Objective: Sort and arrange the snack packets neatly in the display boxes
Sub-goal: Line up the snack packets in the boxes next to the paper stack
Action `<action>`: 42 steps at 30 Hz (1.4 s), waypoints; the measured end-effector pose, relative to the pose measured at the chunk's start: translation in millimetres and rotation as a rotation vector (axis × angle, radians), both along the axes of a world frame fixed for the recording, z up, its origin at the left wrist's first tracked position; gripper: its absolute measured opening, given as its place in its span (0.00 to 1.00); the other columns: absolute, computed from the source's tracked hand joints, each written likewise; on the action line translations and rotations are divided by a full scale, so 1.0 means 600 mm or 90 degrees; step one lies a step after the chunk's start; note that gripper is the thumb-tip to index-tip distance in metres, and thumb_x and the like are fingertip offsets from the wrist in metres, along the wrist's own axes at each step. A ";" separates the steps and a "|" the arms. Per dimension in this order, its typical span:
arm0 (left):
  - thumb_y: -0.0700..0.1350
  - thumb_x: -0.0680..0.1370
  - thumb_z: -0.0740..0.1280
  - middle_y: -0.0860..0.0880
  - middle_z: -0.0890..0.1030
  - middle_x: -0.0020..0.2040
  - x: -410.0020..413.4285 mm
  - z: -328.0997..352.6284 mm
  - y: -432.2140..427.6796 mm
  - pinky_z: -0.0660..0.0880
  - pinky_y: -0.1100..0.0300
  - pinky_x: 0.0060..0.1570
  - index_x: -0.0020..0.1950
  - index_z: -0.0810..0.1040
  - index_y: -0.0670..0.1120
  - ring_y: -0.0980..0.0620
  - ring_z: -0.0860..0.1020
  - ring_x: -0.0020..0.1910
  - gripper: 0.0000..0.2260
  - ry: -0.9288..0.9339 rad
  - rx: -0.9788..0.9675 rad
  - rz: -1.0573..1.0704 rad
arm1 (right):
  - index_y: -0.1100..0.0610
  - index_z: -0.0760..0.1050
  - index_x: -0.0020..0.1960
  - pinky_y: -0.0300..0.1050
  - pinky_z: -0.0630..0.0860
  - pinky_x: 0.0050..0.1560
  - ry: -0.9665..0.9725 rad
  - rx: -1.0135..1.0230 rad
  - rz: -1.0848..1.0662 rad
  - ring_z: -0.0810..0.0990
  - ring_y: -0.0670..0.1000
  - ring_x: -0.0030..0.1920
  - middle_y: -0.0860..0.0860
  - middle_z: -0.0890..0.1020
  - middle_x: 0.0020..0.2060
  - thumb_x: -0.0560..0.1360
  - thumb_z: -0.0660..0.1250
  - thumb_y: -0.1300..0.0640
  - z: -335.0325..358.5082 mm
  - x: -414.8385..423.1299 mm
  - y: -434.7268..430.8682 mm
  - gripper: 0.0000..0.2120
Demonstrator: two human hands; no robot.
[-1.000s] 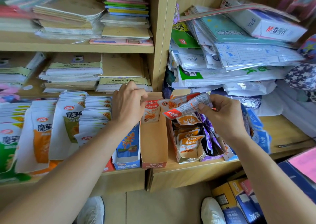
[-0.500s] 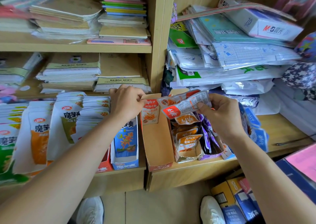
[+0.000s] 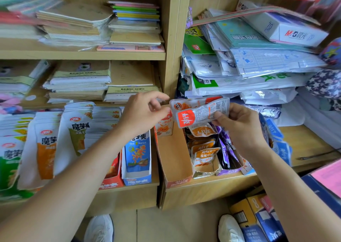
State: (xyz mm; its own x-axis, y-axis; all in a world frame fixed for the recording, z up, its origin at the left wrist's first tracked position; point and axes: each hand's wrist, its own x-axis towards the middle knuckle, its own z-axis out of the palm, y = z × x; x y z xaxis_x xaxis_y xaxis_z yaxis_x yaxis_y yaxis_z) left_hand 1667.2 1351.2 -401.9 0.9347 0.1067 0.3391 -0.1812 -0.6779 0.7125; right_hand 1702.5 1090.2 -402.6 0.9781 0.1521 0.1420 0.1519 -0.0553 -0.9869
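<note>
Sorting was part done: the long brown cardboard display box (image 3: 173, 155) stood nearly empty, one orange packet (image 3: 164, 128) at its 12 o'clock end. The right hand (image 3: 241, 129) pinched a thin stack of glossy red-and-silver foil snack packets (image 3: 203, 111) above it; the left hand (image 3: 144, 114), loosely curled and empty, hovered at their 9 o'clock.

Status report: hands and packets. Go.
Right hand grips red-and-silver foil snack packets near back of brown cardboard display box. Left hand open at their left edge. One orange packet inside box.
</note>
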 end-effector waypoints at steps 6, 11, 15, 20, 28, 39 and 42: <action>0.41 0.81 0.68 0.47 0.87 0.39 -0.018 0.016 -0.007 0.74 0.65 0.32 0.45 0.82 0.47 0.52 0.82 0.34 0.06 0.098 -0.263 -0.035 | 0.63 0.81 0.54 0.43 0.84 0.48 0.091 0.103 0.054 0.86 0.58 0.52 0.59 0.86 0.50 0.77 0.67 0.67 0.007 -0.006 0.006 0.07; 0.39 0.79 0.67 0.43 0.87 0.42 -0.013 0.031 0.012 0.78 0.62 0.41 0.43 0.85 0.44 0.47 0.85 0.39 0.08 0.071 -0.477 0.045 | 0.61 0.79 0.44 0.41 0.80 0.41 0.135 0.263 -0.110 0.83 0.53 0.41 0.56 0.84 0.39 0.77 0.65 0.70 0.022 0.004 -0.004 0.08; 0.40 0.74 0.75 0.46 0.86 0.38 -0.012 0.028 0.013 0.78 0.64 0.40 0.44 0.86 0.44 0.49 0.85 0.38 0.01 0.018 -0.475 0.076 | 0.61 0.77 0.47 0.41 0.80 0.42 0.213 0.365 -0.175 0.83 0.52 0.43 0.59 0.82 0.48 0.78 0.64 0.67 0.015 0.009 -0.006 0.04; 0.32 0.73 0.75 0.49 0.86 0.39 -0.009 0.025 0.005 0.81 0.60 0.41 0.52 0.81 0.48 0.49 0.85 0.41 0.14 -0.007 -0.480 0.066 | 0.66 0.76 0.54 0.39 0.80 0.37 0.282 0.461 -0.132 0.85 0.51 0.40 0.59 0.84 0.46 0.78 0.65 0.68 0.015 0.005 0.006 0.06; 0.25 0.77 0.63 0.40 0.82 0.61 -0.014 0.024 -0.039 0.82 0.57 0.47 0.71 0.73 0.43 0.44 0.83 0.59 0.25 0.093 -0.728 -0.056 | 0.61 0.76 0.63 0.40 0.83 0.45 0.322 0.516 0.006 0.85 0.52 0.50 0.58 0.84 0.57 0.76 0.65 0.71 0.014 -0.036 0.049 0.17; 0.37 0.79 0.66 0.52 0.74 0.73 -0.038 -0.028 -0.092 0.72 0.54 0.69 0.77 0.69 0.50 0.59 0.70 0.72 0.26 -0.168 0.030 -0.176 | 0.62 0.72 0.69 0.60 0.75 0.66 0.218 0.461 0.107 0.79 0.61 0.62 0.64 0.79 0.64 0.78 0.63 0.68 0.012 -0.068 0.076 0.20; 0.46 0.74 0.62 0.54 0.70 0.76 -0.038 -0.031 -0.090 0.67 0.49 0.73 0.76 0.69 0.53 0.56 0.66 0.75 0.29 -0.136 0.070 -0.177 | 0.64 0.72 0.69 0.59 0.76 0.65 0.225 0.450 0.131 0.78 0.63 0.63 0.64 0.77 0.65 0.79 0.66 0.60 0.015 -0.071 0.074 0.20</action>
State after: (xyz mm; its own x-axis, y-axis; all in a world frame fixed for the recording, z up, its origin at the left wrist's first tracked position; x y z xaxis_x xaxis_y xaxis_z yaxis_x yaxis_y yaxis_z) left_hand 1644.6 1297.1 -420.6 0.8299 -0.1893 0.5248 -0.5059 -0.6518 0.5649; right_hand 1659.7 1134.4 -393.3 0.9453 0.3237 -0.0392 -0.2352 0.5937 -0.7696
